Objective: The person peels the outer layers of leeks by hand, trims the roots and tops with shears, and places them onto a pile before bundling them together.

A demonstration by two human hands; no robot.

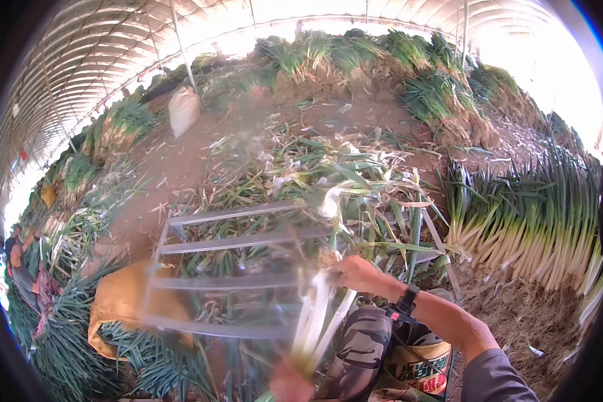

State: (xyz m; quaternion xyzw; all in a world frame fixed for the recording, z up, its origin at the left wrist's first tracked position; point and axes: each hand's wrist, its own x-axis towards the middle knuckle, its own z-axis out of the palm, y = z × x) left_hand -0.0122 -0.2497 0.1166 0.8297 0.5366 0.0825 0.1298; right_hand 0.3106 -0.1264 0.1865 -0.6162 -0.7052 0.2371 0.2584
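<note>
A bunch of green onions with long white stalks [318,315] runs from my lap up toward a metal rack. My right hand [356,273], with a black watch on its wrist, grips the bunch near its root end. Blurred at the bottom edge, my left hand [287,385] holds the lower part of the same stalks. Green leaves and peeled skins [355,194] lie heaped just beyond my right hand. My knee in camouflage trousers [362,348] is under the bunch.
A metal bar rack [234,242] stands in front of me over onion scraps. Trimmed onions [536,228] lie in a row at the right. A yellow sack [124,301] is at my left and a white sack [184,110] farther back. People sit at the far left [17,264].
</note>
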